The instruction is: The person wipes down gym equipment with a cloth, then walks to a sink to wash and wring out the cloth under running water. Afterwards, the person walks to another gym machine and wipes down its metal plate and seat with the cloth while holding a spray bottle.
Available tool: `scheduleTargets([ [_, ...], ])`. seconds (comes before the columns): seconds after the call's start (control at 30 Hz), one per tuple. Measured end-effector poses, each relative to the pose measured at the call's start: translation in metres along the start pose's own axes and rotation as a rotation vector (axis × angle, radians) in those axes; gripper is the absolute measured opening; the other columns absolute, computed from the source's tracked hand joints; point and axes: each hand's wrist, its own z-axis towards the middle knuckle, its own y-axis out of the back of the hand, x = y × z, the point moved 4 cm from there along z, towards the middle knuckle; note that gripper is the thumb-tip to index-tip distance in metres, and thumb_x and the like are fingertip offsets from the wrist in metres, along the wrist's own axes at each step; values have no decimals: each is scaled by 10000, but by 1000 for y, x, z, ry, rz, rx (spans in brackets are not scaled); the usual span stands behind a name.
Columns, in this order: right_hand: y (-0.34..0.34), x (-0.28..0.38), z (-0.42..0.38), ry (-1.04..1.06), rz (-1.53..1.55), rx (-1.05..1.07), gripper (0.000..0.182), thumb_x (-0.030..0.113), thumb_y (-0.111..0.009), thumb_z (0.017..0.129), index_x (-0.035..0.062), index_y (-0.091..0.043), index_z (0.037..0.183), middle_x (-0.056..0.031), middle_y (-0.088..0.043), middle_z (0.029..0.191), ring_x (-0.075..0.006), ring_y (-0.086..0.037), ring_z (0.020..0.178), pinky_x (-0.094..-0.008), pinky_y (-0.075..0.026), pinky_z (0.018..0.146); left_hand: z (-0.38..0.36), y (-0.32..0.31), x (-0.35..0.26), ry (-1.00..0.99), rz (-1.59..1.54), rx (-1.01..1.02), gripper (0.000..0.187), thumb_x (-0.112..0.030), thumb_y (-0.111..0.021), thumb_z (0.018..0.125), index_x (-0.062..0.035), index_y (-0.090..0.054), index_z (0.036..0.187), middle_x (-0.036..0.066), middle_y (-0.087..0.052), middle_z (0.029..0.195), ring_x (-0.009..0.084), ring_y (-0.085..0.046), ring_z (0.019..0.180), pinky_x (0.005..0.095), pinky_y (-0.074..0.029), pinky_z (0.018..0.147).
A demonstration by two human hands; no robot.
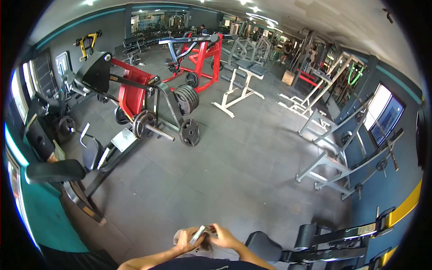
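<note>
Close to my body, at the bottom middle of the head view, both hands are together in front of a dark shirt. My left hand [183,238] is closed round a pale, narrow, flat-sided object [198,234], whose exact kind I cannot make out. From the other side my right hand [223,236] curls in, its fingers bent at the object's upper end. Below and between the hands hangs a greyish-brown piece [205,246] that looks like cloth. The fingers partly hide both things.
To the left stands a leg press machine [132,92] with weight plates. A red machine [209,63] and a white-framed bench [240,85] are farther off. Grey racks [330,166] line the right wall. A padded black seat [263,246] is close by my right arm.
</note>
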Motion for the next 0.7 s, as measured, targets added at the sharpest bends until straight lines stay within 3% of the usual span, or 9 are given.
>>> scheduleTargets([
  [0.03, 5, 0, 10, -27, -33, -41, 464, 279, -709, 844, 26, -570, 1206, -144, -696, 932, -236, -670, 883, -376, -519, 822, 7, 5, 6, -32, -38, -56, 225, -235, -702, 807, -39, -671, 914, 160, -662, 772, 345, -648, 686, 426, -505, 639],
  [0.1, 6, -3, 20, -109, 123, 161, 460, 335, -729, 847, 22, -585, 1152, -138, -684, 973, -221, -652, 900, -360, -517, 837, 24, 1, 32, -46, 5, -119, 189, -213, -695, 816, -38, -670, 882, 165, -656, 746, 345, -639, 668, 430, -495, 623],
  [0.17, 27, 24, 30, -212, 116, 285, 475, 384, -738, 856, 10, -601, 1113, -131, -679, 982, -198, -635, 901, -336, -511, 819, 48, -1, 11, -45, -100, -121, 183, -170, -692, 822, -28, -687, 936, 165, -674, 790, 335, -670, 716, 418, -518, 664],
  [0.23, 31, 1, 38, -173, 121, 99, 422, 356, -732, 858, -3, -614, 1047, -109, -670, 887, -184, -625, 831, -330, -503, 754, 75, -3, -8, -9, -157, -66, 220, -167, -692, 835, -27, -694, 1004, 175, -694, 862, 317, -699, 789, 384, -539, 717],
  [0.27, 42, -7, 45, -168, 43, 20, 402, 345, -725, 863, -3, -616, 1032, -106, -664, 861, -183, -624, 812, -333, -501, 739, 91, -12, -3, -7, -201, -32, 223, -207, -699, 850, -59, -706, 1016, 134, -694, 849, 238, -693, 782, 351, -534, 717],
  [0.4, 108, -12, 75, -61, 120, -151, 333, 315, -675, 895, -12, -611, 901, -155, -621, 784, -247, -588, 688, -354, -481, 653, 171, -35, -4, -69, -152, 158, 207, -192, -700, 873, -40, -701, 1014, 115, -701, 844, 176, -680, 793, 331, -533, 710],
  [0.47, 145, -16, 97, 11, 104, -197, 328, 302, -665, 906, -17, -599, 874, -154, -602, 754, -231, -546, 652, -357, -460, 624, 219, -45, -3, -97, -213, 234, 192, -178, -691, 883, -38, -700, 1013, 105, -702, 842, 148, -664, 786, 318, -530, 708],
  [0.53, 167, -61, 130, -107, 137, -124, 355, 338, -664, 910, -8, -589, 879, -155, -569, 711, -203, -469, 623, -361, -432, 594, 268, -50, -15, -54, -165, 284, 180, -167, -689, 882, -23, -695, 989, 95, -689, 809, 113, -614, 740, 300, -512, 679],
  [0.7, 273, -64, 240, -35, 66, -120, 363, 373, -604, 940, 11, -594, 948, -209, -601, 763, -305, -561, 638, -405, -454, 615, 396, -37, -37, -78, -193, 192, 200, -170, -702, 862, -6, -683, 974, 75, -665, 781, 106, -583, 727, 303, -496, 649],
])
